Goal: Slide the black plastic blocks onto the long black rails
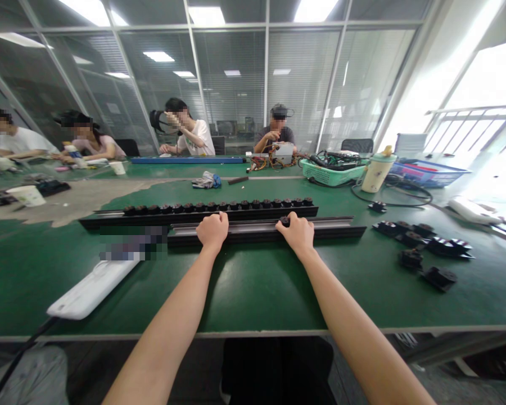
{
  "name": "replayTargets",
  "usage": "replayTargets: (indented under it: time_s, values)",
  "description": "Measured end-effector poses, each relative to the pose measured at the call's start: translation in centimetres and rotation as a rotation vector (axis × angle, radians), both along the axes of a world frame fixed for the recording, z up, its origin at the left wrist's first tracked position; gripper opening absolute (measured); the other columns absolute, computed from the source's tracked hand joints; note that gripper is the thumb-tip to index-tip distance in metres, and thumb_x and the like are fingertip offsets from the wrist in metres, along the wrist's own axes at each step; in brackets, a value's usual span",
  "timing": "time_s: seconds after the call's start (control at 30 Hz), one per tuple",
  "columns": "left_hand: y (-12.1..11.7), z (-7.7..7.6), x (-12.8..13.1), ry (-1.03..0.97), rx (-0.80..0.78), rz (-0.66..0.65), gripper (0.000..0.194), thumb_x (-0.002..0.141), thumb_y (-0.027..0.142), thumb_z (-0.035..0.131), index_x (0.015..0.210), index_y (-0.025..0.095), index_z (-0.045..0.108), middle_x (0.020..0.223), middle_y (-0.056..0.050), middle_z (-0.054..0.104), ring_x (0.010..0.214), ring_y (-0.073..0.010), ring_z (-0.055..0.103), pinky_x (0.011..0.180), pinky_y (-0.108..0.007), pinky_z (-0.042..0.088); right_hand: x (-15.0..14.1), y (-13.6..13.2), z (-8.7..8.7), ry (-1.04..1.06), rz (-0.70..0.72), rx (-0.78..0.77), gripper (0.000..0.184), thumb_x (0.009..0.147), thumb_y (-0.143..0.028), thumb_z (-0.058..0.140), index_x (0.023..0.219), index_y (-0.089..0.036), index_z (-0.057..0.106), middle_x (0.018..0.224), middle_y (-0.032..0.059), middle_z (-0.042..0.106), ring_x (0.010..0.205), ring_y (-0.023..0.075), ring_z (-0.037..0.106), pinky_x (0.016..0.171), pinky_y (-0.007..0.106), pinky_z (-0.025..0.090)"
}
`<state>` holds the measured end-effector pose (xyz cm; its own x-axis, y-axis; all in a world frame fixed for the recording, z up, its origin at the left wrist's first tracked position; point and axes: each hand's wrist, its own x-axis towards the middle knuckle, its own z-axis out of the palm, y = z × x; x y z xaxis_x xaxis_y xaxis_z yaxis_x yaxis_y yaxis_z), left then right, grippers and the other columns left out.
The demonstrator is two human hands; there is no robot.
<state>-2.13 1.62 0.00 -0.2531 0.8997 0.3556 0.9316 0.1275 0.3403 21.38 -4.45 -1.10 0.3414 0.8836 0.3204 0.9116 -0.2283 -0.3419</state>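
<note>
Both my hands rest on a long black metal rail (261,235) with a silver slotted top, lying across the green workbench (253,298). My left hand (212,232) is curled into a fist over the rail's near part. My right hand (297,233) grips the rail further right, its fingers around a small black block (284,221). Behind it lies a parallel black rail (152,219) carrying a tight row of small black parts (219,207). Several larger black parts (413,242) lie loose on the table to the right of my right hand.
A white flat board (93,289) lies near the front left. At the back stand a green basket of cables (331,171), a plastic jug (377,174) and a blue crate (425,173). Co-workers (189,129) sit across the bench. A pixelated patch covers part of the table.
</note>
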Motion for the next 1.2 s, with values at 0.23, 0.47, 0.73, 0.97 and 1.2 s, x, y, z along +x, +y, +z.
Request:
replayTargets:
  time_s: [0.23,0.47,0.73,0.97,1.2]
  values:
    - [-0.09,0.02,0.06,0.012,0.01,0.006,0.058,0.103,0.042,0.033,0.102,0.015,0.084,0.101,-0.02,0.08,0.1,-0.0371,0.075,0.087,-0.044,0.055,0.1,-0.12,0.19,-0.003,-0.014,-0.008,0.04,0.098,-0.047,0.053,0.118,-0.015,0.067,0.106,0.0175,0.076,0.108,0.0307,0.068,0.095,0.039,0.039]
    - [-0.12,0.09,0.05,0.01,0.0,0.003,0.058,0.104,0.042,0.033,0.102,0.015,0.084,0.102,-0.021,0.079,0.101,-0.0365,0.075,0.088,-0.043,0.055,0.35,-0.16,0.3,0.015,-0.026,-0.011,0.041,0.097,-0.048,0.054,0.118,-0.015,0.067,0.105,0.0174,0.077,0.108,0.0308,0.069,0.095,0.039,0.038]
    - [-0.17,0.14,0.02,0.009,-0.007,-0.004,0.058,0.104,0.041,0.032,0.101,0.016,0.084,0.102,-0.021,0.079,0.101,-0.0364,0.075,0.088,-0.043,0.054,0.55,-0.16,0.38,0.029,-0.041,-0.016,0.042,0.096,-0.047,0.054,0.119,-0.015,0.067,0.105,0.0174,0.076,0.109,0.0313,0.068,0.095,0.04,0.038]
    - [-0.18,0.22,0.06,0.006,-0.009,-0.005,0.058,0.104,0.042,0.032,0.101,0.016,0.084,0.102,-0.021,0.079,0.101,-0.0365,0.075,0.087,-0.043,0.055,0.76,-0.21,0.37,0.047,-0.068,-0.015,0.04,0.095,-0.047,0.054,0.117,-0.015,0.067,0.104,0.017,0.077,0.109,0.0321,0.068,0.095,0.041,0.037]
    - [-0.21,0.23,0.15,0.019,-0.014,0.002,0.059,0.103,0.042,0.031,0.104,0.015,0.084,0.104,-0.021,0.079,0.102,-0.0359,0.075,0.088,-0.043,0.055,0.94,-0.22,0.42,0.05,-0.081,-0.02,0.039,0.095,-0.046,0.054,0.115,-0.015,0.067,0.104,0.017,0.077,0.109,0.0325,0.068,0.096,0.041,0.036]
